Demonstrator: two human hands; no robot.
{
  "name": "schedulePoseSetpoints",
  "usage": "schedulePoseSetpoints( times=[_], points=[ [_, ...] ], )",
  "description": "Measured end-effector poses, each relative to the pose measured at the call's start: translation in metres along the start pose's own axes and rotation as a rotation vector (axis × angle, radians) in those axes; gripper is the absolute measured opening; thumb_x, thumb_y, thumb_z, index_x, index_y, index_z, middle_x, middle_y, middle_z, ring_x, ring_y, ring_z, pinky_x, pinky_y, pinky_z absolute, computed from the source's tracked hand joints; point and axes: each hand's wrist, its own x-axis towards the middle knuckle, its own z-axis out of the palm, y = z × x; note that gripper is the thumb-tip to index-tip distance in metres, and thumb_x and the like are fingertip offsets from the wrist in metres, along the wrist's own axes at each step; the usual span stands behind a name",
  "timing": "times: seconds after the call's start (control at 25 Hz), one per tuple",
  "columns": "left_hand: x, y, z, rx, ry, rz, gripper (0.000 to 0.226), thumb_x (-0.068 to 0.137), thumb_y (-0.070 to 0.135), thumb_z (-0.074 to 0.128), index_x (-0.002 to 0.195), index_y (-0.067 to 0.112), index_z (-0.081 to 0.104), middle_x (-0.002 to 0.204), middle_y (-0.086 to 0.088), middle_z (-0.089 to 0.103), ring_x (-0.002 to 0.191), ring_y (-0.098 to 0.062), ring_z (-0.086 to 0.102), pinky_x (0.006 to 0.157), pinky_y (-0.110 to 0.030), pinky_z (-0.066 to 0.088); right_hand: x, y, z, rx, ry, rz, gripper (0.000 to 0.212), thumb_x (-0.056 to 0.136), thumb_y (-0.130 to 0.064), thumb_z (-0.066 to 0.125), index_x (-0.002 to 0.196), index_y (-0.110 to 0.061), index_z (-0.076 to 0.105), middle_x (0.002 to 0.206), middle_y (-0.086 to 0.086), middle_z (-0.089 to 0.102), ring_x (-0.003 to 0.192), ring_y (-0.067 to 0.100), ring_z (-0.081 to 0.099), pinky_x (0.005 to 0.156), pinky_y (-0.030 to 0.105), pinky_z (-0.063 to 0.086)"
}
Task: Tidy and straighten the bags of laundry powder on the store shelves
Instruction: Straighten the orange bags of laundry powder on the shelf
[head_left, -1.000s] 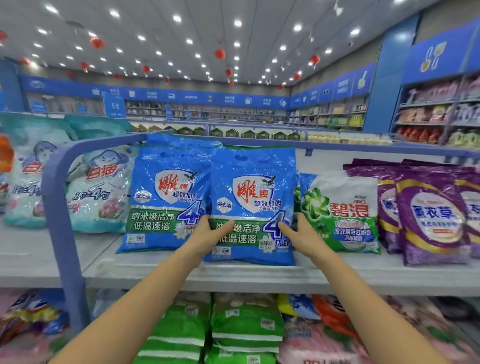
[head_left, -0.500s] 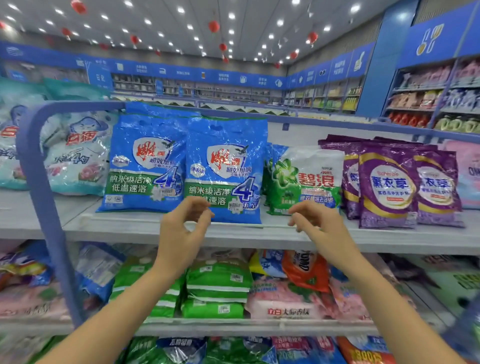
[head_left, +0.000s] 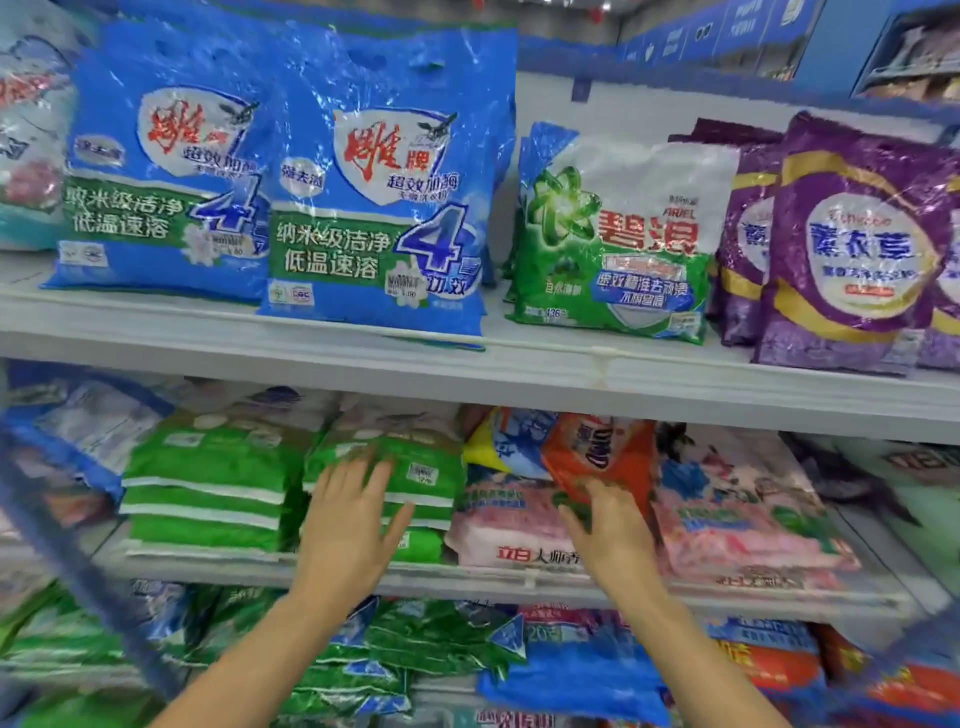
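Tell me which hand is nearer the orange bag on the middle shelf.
Right. The right hand sits just below the orange bag, fingertips at its lower edge; the left hand lies farther left, on the stacked green bags.

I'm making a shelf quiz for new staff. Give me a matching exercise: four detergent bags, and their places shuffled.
1 front purple bag
2 orange bag
3 front blue bag
4 right green stack

A at the left hand
B right of the green-and-white bag
C just above the right hand
D left of the green-and-white bag

Pairs: 1-B, 2-C, 3-D, 4-A
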Motion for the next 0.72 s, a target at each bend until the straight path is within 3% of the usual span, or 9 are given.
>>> schedulePoseSetpoints(
  times=[0.08, 0.16, 0.24, 0.32, 0.44, 0.52, 0.72],
  points=[
    [0.012, -0.007, 0.022, 0.1, -0.005, 0.02, 0.072, 0.092, 0.058, 0.016, 0.123, 0.007, 0.058, 0.127, -0.017, 0.057, 0.119, -0.034, 0.052, 0.102, -0.048, 0.034, 0.017, 0.0, 0.021, -0.132, 0.077, -0.125, 0.039, 0.078, -0.016, 0.07, 0.114, -0.006, 0.06, 0.111, 0.014, 0.063, 0.102, 0.033, 0.059, 0.084, 0.038, 0.05],
    [0.02, -0.014, 0.037, 0.168, 0.026, 0.041, 0.074, 0.093, 0.059, 0.013, 0.13, 0.009, 0.053, 0.133, -0.016, 0.053, 0.128, -0.031, 0.04, 0.104, -0.046, 0.024, 0.039, 0.006, 0.041, -0.172, 0.209, -0.236, 0.045, 0.065, -0.018, 0.074, 0.106, -0.002, 0.063, 0.102, 0.019, 0.066, 0.092, 0.037, 0.064, 0.08, 0.043, 0.053],
    [0.023, -0.018, 0.048, 0.187, 0.08, 0.067, 0.072, 0.093, 0.059, 0.016, 0.132, 0.009, 0.05, 0.134, -0.017, 0.052, 0.128, -0.031, 0.036, 0.105, -0.047, 0.023, 0.058, 0.011, 0.053, -0.244, 0.173, -0.205, 0.048, 0.07, -0.027, 0.068, 0.109, -0.001, 0.062, 0.101, 0.02, 0.066, 0.093, 0.038, 0.064, 0.081, 0.044, 0.051],
    [0.022, -0.018, 0.054, 0.195, 0.139, 0.072, 0.068, 0.091, 0.057, 0.023, 0.132, 0.009, 0.047, 0.133, -0.017, 0.052, 0.127, -0.032, 0.037, 0.105, -0.049, 0.024, 0.069, 0.011, 0.058, -0.28, 0.065, -0.065, 0.044, 0.084, -0.033, 0.062, 0.12, -0.01, 0.056, 0.112, 0.013, 0.065, 0.103, 0.031, 0.061, 0.089, 0.038, 0.045],
    [0.021, -0.017, 0.056, 0.201, 0.17, 0.07, 0.065, 0.09, 0.055, 0.03, 0.134, 0.01, 0.044, 0.135, -0.017, 0.05, 0.128, -0.033, 0.037, 0.105, -0.05, 0.026, 0.078, 0.013, 0.058, -0.187, 0.092, 0.057, 0.026, 0.094, -0.033, 0.049, 0.109, -0.018, 0.064, 0.102, 0.009, 0.069, 0.094, 0.03, 0.064, 0.078, 0.033, 0.046],
    [0.02, -0.018, 0.056, 0.206, 0.161, 0.074, 0.064, 0.09, 0.055, 0.029, 0.135, 0.01, 0.042, 0.135, -0.016, 0.049, 0.129, -0.033, 0.038, 0.105, -0.051, 0.029, 0.079, 0.019, 0.053, -0.056, 0.135, 0.015, 0.023, 0.093, -0.032, 0.054, 0.101, -0.016, 0.069, 0.093, 0.01, 0.071, 0.085, 0.032, 0.065, 0.071, 0.034, 0.046],
    [0.02, -0.018, 0.053, 0.237, 0.145, 0.08, 0.065, 0.09, 0.055, 0.029, 0.135, 0.01, 0.041, 0.135, -0.017, 0.049, 0.128, -0.034, 0.041, 0.105, -0.053, 0.032, 0.059, 0.067, 0.016, 0.286, 0.075, -0.119, 0.016, 0.084, -0.017, 0.066, 0.098, -0.013, 0.073, 0.085, 0.007, 0.074, 0.07, 0.026, 0.069, 0.068, 0.035, 0.054]
  ],
)
